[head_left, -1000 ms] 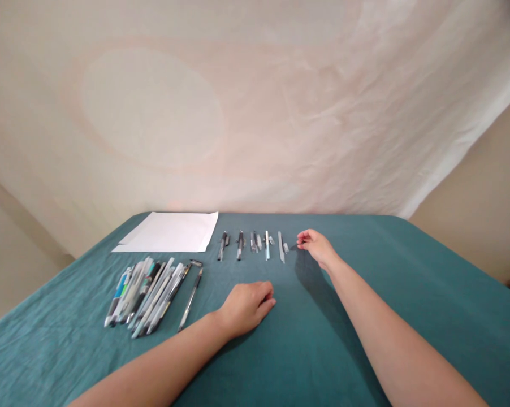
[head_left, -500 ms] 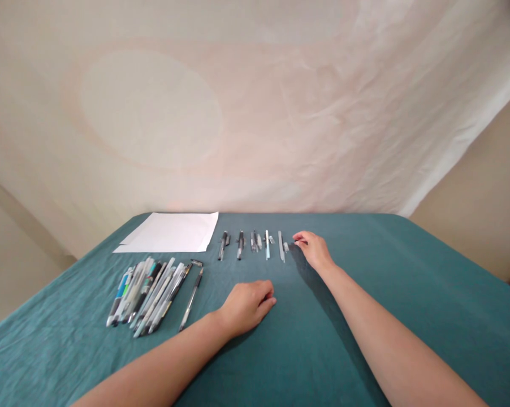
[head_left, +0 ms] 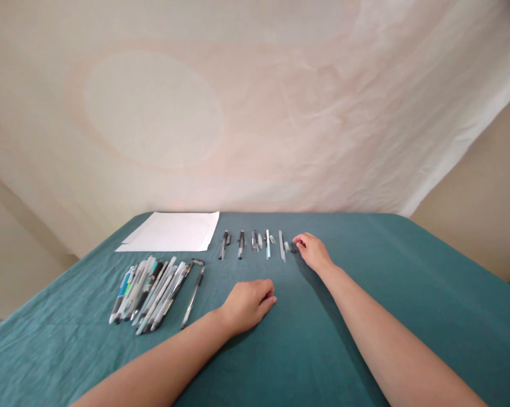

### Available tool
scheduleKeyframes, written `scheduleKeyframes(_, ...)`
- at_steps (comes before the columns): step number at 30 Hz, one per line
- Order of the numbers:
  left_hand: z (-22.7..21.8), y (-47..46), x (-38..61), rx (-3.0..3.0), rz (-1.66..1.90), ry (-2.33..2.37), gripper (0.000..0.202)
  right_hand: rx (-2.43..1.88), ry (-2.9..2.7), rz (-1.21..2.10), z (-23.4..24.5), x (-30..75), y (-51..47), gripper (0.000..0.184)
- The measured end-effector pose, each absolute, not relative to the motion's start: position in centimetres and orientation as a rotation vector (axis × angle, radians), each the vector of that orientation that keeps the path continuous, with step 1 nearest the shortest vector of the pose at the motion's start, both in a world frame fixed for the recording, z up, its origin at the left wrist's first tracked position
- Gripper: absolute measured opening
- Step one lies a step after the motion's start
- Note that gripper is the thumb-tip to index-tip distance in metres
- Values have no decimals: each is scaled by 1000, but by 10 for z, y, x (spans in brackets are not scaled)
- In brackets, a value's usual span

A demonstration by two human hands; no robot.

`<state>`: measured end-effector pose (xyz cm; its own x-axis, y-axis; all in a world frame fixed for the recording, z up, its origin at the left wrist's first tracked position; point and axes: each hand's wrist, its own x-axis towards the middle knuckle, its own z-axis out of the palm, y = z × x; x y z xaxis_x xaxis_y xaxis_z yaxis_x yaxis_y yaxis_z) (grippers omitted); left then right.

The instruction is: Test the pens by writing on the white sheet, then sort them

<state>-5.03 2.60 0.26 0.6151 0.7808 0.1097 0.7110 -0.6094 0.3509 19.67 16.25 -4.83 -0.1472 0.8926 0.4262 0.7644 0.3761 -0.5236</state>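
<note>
My right hand is low over the cloth at the right end of a row of pens. Its thumb and fingers are pinched together at a small black piece, which looks like a pen cap; the fingers partly hide it. Just left of it are a grey pen and a small clear cap. My left hand rests on the cloth with its fingers curled in, and nothing shows in it. A clear pen with a black grip lies left of that hand.
A pile of pens lies at the left on the green tablecloth. White paper sheets are at the back left. Further along the row are a light blue pen and black pens. A pale curtain hangs behind.
The small black piece, earlier mostly inside my right fingers, now shows lower, at the cloth beside the fingertips. My left hand and the pens have not moved noticeably.
</note>
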Motion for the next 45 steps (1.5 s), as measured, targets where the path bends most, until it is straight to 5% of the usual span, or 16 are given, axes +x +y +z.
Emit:
scheduleKeyframes(11, 2, 26, -51, 2566, 376, 1206, 11, -1321, -2114, 401, -31, 202, 153, 6)
scheduleKeyframes(45, 4, 25, -50, 2576, 337, 1233, 13, -1409, -1821, 442, -42, 202, 166, 22)
